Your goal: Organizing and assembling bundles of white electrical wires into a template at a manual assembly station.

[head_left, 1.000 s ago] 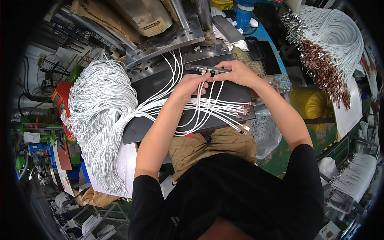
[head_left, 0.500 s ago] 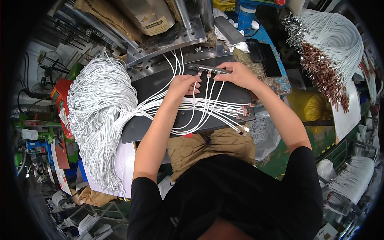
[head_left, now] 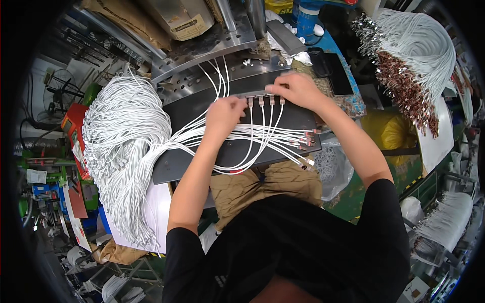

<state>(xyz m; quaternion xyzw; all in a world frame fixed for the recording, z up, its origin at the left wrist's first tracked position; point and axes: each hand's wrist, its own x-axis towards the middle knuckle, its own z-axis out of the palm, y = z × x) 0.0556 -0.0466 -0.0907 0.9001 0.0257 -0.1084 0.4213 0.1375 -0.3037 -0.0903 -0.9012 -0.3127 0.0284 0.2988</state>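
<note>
On the black table (head_left: 299,115), four white metal-tipped cables (head_left: 272,114) are flanked by half-curled left hand (head_left: 225,115) and right hand (head_left: 298,91), any grip indiscernible.

Upper right, at worn blue surface (head_left: 357,107): blue bottle (head_left: 306,21), crumpled white cloth (head_left: 303,57), black tray (head_left: 319,60) just beside flat black slab (head_left: 340,81). Farther right, draped bundle of pale cables with brown ends (head_left: 422,48); lower, yellow bag (head_left: 396,134), clear plastic bag (head_left: 337,174), green floor (head_left: 349,202). Left side, red machine (head_left: 75,129), black fan (head_left: 61,92) farther back, brown paper bag (head_left: 121,252) low; up top, brown package (head_left: 184,22) by perforated metal shelf (head_left: 237,43).
</note>
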